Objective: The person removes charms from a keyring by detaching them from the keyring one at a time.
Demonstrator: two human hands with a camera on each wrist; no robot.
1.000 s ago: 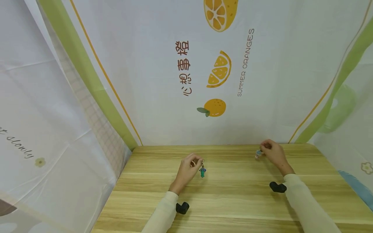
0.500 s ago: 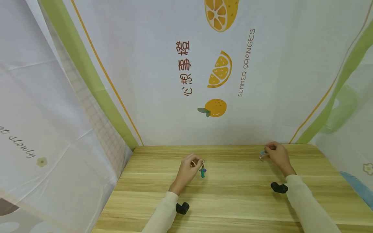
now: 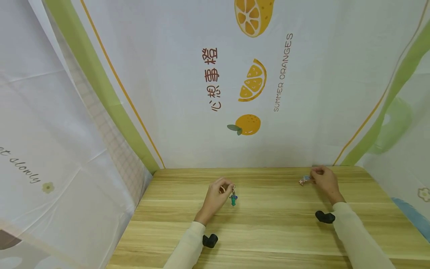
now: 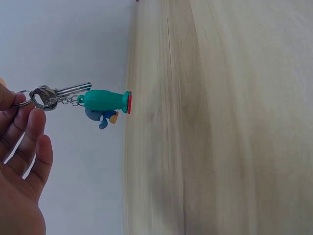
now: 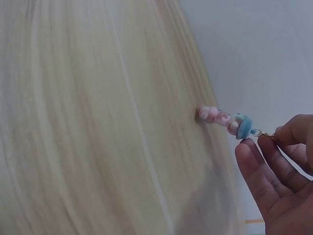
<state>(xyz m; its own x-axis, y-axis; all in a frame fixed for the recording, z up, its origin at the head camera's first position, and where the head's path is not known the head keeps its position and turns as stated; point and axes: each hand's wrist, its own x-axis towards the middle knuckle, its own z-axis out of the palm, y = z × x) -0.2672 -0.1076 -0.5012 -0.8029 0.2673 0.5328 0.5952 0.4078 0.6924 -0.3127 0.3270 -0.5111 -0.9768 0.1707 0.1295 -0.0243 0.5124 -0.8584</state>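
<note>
Keyring (image 4: 46,93) with a silver key (image 4: 76,88), a green charm (image 4: 103,100) ending in a red base, and a small blue figure (image 4: 94,114) just beside that charm: it hangs upright over the wooden table (image 3: 258,231), left of the middle and nearer the far edge than the near one. The left hand (image 3: 215,197) pinches its ring between thumb and fingertips, the other fingers loosely bent. Well apart from it, toward the far right corner of the table, the right hand (image 3: 326,182) pinches the gold-coloured clasp (image 5: 266,134) of a pink-and-blue charm (image 5: 242,127). That charm slants, blue end up by the fingers and pink end toward the tabletop, close to the far edge; whether it touches the wood I cannot tell. Behind the far edge hangs a white cloth (image 3: 188,142) printed with oranges.
</note>
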